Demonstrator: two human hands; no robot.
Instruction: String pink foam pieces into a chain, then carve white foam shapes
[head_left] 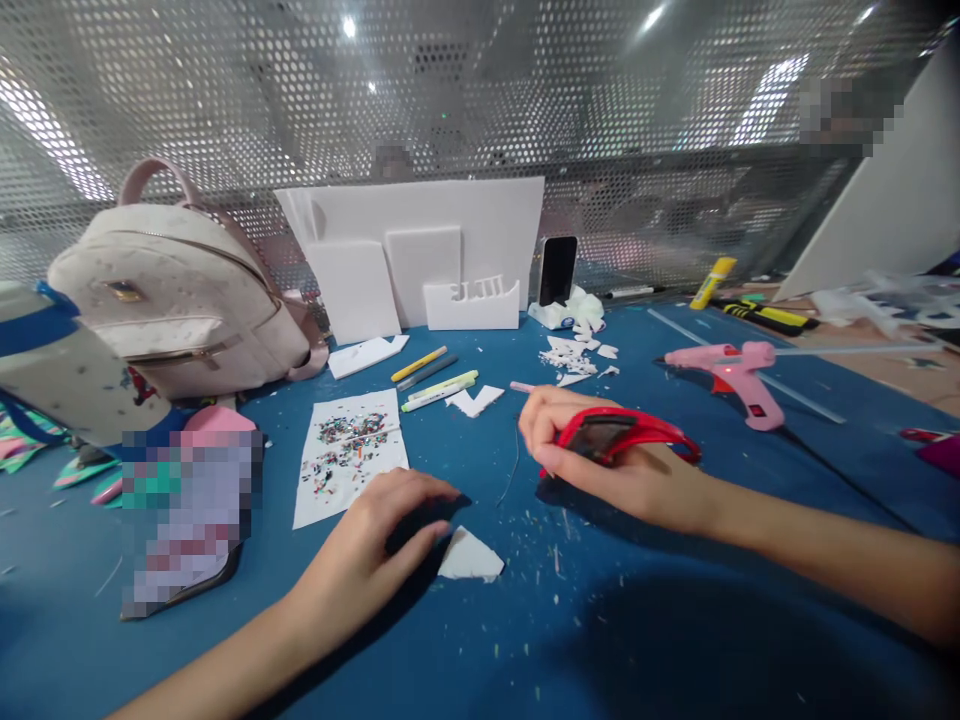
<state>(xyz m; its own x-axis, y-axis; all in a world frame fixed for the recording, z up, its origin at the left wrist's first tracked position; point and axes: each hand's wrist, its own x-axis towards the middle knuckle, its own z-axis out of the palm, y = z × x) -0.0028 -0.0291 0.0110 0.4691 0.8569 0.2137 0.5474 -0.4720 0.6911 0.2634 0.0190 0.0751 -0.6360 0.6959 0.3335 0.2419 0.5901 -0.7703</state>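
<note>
My left hand [390,525] rests low over the blue table, its fingers loosely stretched and the thumb apart. The thumb tip is at the edge of a white foam scrap [471,556]; whether it touches cannot be told. My right hand [592,450] is closed around a red looped thing with a dark panel [628,432], which sits between thumb and fingers. Its exact kind is unclear. The end of a pink stick [520,386] shows just beyond these fingers. Left of centre, a white sheet [306,500] bears many small coloured bits.
Markers [439,392] and a V-shaped white piece [476,400] lie mid-table. White foam boards [487,215] stand behind, beside a phone [559,270]. A pink glue gun [757,385] with its cord is at right. A backpack [187,290] and bottle [67,370] stand left.
</note>
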